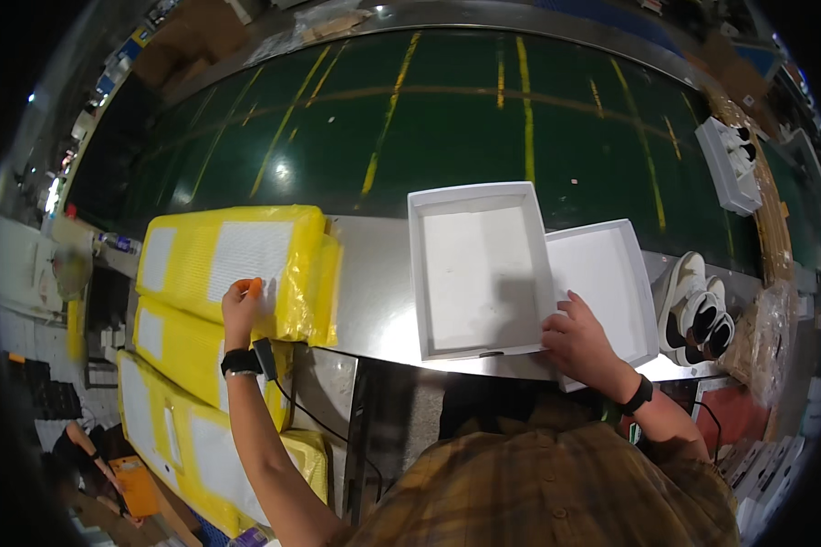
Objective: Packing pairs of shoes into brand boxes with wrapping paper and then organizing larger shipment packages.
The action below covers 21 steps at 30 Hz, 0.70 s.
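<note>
My left hand (pixel 240 314) is pinched together above the yellow-wrapped packages, with a small orange thing (pixel 255 287) at its fingertips. Whether that orange thing is held or worn on a finger cannot be made out. Under the hand lies the top yellow package (pixel 178 264), bearing white panels. An open shallow white box (pixel 472 273) stands upright on the metal table, with bare white insides. At its near right corner, the curled fingers of my right hand (pixel 586 345) close on the edge. A second shallow white tray (pixel 602 283) sits beside it, partly behind that hand.
White sneakers (pixel 693 310) stand right of the trays on the metal table (pixel 369 273). Beyond runs a green conveyor belt (pixel 456 118) with yellow stripes. Another shoe box (pixel 728 169) rests at the far right. More yellow packages (pixel 182 428) are stacked at the left. Another person's arm (pixel 91 451) shows lower left.
</note>
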Each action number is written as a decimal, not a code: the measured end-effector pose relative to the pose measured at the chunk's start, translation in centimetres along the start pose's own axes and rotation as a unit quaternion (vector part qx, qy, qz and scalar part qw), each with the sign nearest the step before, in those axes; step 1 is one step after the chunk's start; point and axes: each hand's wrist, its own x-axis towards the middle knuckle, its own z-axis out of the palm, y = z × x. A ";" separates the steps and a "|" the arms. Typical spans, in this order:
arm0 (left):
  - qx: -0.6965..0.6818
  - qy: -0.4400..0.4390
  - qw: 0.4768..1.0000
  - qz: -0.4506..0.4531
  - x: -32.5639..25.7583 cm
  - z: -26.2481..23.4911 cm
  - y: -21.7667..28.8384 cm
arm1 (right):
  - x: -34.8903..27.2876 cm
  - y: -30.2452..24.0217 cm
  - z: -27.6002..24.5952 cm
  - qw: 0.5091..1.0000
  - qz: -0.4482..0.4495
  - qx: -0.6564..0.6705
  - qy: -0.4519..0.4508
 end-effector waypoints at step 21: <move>0.238 0.168 0.957 -0.015 -13.5 -6.0 -13.6 | -4.6 3.2 1.0 0.999 -0.006 -0.038 0.001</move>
